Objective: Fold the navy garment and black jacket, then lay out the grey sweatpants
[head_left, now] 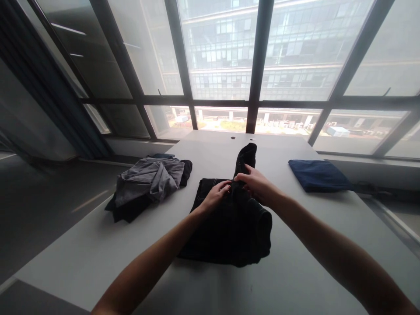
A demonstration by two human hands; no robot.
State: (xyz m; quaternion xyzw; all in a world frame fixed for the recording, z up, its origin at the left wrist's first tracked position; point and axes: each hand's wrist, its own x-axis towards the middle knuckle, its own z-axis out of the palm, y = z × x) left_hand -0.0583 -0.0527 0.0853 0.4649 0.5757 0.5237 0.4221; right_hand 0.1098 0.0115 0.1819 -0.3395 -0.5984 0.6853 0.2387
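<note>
A pair of black jeans (pixel 226 232) with pale stitching lies on the white table (pixel 82 258), one leg rising away from me towards the far end. My left hand (pixel 215 196) pinches the dark denim near the top edge of the flat part. My right hand (pixel 256 183) grips the same jeans just to its right, at the base of the raised leg. The fingers of both hands are curled into the cloth, and the two hands nearly touch.
A crumpled heap of grey and black clothing (pixel 147 183) lies on the table to the left, with a dark blue edge behind it. A folded navy garment (pixel 316 176) sits at the right. Tall windows (pixel 259 57) stand beyond the far table edge.
</note>
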